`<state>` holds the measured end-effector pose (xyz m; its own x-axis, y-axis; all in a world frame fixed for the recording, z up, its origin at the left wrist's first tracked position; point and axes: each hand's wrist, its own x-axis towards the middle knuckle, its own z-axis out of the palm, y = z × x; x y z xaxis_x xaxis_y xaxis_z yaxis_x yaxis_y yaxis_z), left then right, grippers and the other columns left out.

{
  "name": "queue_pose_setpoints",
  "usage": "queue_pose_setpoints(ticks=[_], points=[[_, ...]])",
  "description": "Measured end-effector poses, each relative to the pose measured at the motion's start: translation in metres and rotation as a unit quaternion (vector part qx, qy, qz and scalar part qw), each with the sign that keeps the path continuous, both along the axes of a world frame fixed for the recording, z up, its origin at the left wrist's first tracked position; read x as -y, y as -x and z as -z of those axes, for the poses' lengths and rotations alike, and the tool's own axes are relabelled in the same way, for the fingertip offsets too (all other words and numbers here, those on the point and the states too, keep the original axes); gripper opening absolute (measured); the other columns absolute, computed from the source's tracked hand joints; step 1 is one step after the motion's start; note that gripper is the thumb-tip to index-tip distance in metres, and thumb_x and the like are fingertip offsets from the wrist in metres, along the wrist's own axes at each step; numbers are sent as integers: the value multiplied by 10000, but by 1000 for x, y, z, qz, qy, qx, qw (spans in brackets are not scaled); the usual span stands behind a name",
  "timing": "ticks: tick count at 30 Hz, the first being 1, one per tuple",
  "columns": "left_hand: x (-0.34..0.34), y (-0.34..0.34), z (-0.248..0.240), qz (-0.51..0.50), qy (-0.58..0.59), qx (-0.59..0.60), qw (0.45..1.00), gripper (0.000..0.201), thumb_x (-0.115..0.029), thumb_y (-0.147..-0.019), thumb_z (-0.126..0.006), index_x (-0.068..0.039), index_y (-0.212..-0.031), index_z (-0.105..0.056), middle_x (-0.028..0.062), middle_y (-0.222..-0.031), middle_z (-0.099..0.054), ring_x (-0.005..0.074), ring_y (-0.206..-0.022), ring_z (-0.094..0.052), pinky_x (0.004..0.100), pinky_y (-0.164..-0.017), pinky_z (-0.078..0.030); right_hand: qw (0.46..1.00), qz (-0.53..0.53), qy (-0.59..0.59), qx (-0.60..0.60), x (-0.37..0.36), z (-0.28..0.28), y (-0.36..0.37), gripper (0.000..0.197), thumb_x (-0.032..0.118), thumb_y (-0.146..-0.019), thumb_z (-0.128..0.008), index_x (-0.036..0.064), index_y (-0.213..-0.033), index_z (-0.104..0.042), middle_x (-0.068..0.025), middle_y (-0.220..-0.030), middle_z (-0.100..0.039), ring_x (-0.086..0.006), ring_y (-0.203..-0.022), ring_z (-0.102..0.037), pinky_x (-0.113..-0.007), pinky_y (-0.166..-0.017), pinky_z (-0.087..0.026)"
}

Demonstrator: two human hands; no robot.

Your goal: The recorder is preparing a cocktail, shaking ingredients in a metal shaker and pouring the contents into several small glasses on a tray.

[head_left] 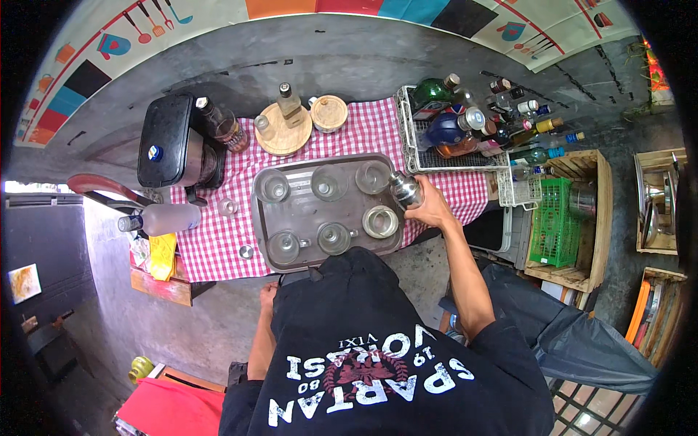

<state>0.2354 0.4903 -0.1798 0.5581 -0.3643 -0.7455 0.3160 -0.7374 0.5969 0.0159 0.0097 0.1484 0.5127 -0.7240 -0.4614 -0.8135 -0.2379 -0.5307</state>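
Observation:
My right hand [433, 207] is closed around a silver metal cocktail shaker [407, 193] at the right edge of a dark serving tray [309, 216]. The shaker leans, its narrower end pointing toward the far-right glass mug [373, 179]; whether liquid flows is too small to tell. Several clear glass mugs stand in two rows on the tray, among them a far-left one [273, 187] and a near-middle one [334, 237]. A paler glass [379, 221] stands at near right. My left hand [268, 296] hangs low beside my shirt, fingers curled and partly hidden.
A checkered cloth [211, 251] covers the table. Behind the tray are a round wooden board [284, 131] with a bottle and a lidded jar [329, 114]. Bottles crowd a wire rack [454, 161] at right. A frosted bottle [171, 218] and black appliance [166, 142] stand left.

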Motion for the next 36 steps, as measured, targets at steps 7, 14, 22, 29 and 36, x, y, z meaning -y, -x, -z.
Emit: queue_pose_setpoints(ticks=[7,14,22,29,36], points=[[-4,3,10,-5,-1,-8,1000,275,-168,-782,-510,-26,-957,-668,125,-882,-679,204,-850,-635,303,-798,-472,1000,0,-9,-5,-1,-3,-2,886,217,-502,-752,7,-1278,-380,-231,-1139,-542,-345,-1057,-543,-387,-933,-427],[30,0,-45,31,-68,2,997,269,-171,-782,-521,-22,-954,-664,131,-879,-678,206,-850,-628,303,-785,-467,1000,8,7,-11,1,3,2,867,194,-493,-752,6,-1260,-395,-205,-1088,-579,-311,-1011,-575,-365,-901,-441],[25,2,-53,-14,-32,-21,999,247,-143,-768,-513,-18,-927,-656,93,-857,-670,175,-805,-606,288,-760,-463,1000,7,12,0,0,-1,-1,878,182,-477,-757,7,-1258,-394,-197,-1065,-599,-305,-994,-588,-357,-889,-442],[43,2,-80,-17,-75,-12,997,246,-191,-782,-555,-25,-932,-656,92,-835,-668,174,-808,-601,295,-753,-460,1000,16,20,-1,4,8,4,867,162,-480,-760,10,-1253,-399,-181,-1046,-604,-292,-972,-593,-357,-874,-448],[53,3,-91,16,-87,18,996,277,-247,-804,-584,-28,-958,-658,137,-871,-671,201,-828,-605,318,-765,-460,999,4,41,1,7,10,8,867,160,-484,-764,3,-1253,-396,-178,-1031,-604,-286,-960,-595,-357,-865,-454]])
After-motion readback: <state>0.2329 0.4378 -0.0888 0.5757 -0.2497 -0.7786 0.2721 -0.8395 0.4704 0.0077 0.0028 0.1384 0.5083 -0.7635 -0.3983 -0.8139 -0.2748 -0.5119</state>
